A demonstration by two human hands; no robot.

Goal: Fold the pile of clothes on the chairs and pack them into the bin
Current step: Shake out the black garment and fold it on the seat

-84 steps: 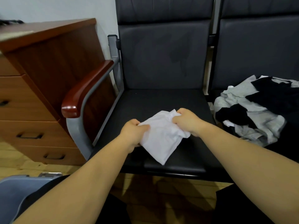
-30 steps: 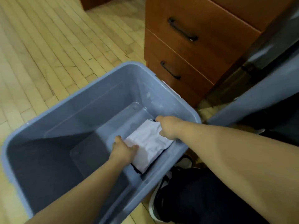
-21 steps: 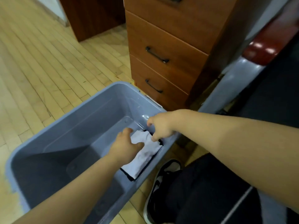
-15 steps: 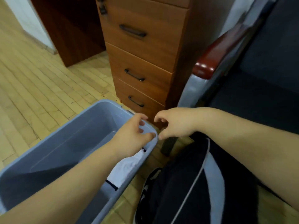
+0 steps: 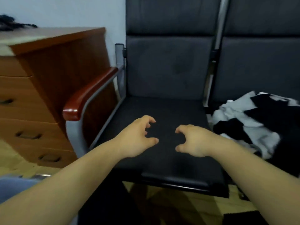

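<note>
both hands hold nothing: the left hand (image 5: 138, 137) and right hand (image 5: 193, 141) hang with fingers loosely curled, facing each other, just above the black chair seat (image 5: 162, 109); whether they touch it i cannot tell. the pile of clothes (image 5: 248, 120), grey, white and black, lies heaped and unfolded just right of that seat. a blue-grey bin (image 5: 14, 187) corner shows low to its left, below the wooden drawer cabinet (image 5: 32, 95). the step looks like fetching the next garment; it calls for reaching right, lifting 1 piece off the pile and spreading it on the seat.
</note>
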